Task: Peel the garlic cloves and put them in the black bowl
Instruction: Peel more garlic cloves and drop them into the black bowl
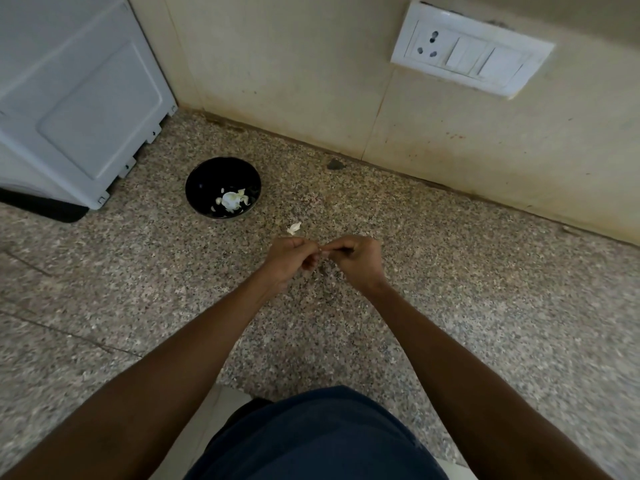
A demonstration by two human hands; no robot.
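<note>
Garlic clove (322, 251), frame centre: pinched between left hand (289, 259) and right hand (356, 259). Likely light, firm, papery-skinned; best gripped at the ends. Black bowl (207, 181): upper left.

A small garlic clove (322, 252) is pinched between the curled fingers of the left hand (289, 259) and right hand (356, 259) above the speckled table (450, 271), a peel scrap (294, 228) lying just beyond, with the black bowl (223, 187) of garlic pieces set farther left.
</note>
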